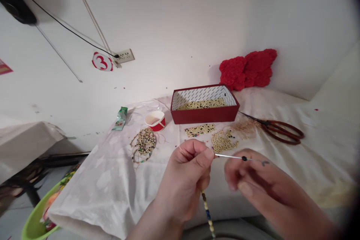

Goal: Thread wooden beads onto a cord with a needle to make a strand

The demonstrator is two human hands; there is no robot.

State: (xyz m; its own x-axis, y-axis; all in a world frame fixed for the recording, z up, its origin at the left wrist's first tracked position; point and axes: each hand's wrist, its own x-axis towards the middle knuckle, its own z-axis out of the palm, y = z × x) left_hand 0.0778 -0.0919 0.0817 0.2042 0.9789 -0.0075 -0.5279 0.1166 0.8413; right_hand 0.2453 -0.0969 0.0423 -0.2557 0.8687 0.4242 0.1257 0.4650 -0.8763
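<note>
My left hand (187,180) is closed, pinching a thin silver needle (229,156) between thumb and forefinger. The needle points right, and a black bead (244,158) sits on it near its far end. Below the same hand hangs a strand of beads (207,213) in cream, brown and blue. My right hand (270,191), somewhat blurred, is just behind and below the needle's tip. Its fingers are loosely curled, with a gap between thumb and forefinger and nothing visible in them. Beyond the hands lie loose cream beads (223,141) on the white cloth (104,187).
A dark red box (205,116) holds many beads, with a patch of beads (199,130) in front. Scissors (281,129) lie right. Finished-looking bead strands (144,142), a paper cup (156,124) and a green packet (120,119) are left. A red fluffy item (247,69) leans on the wall.
</note>
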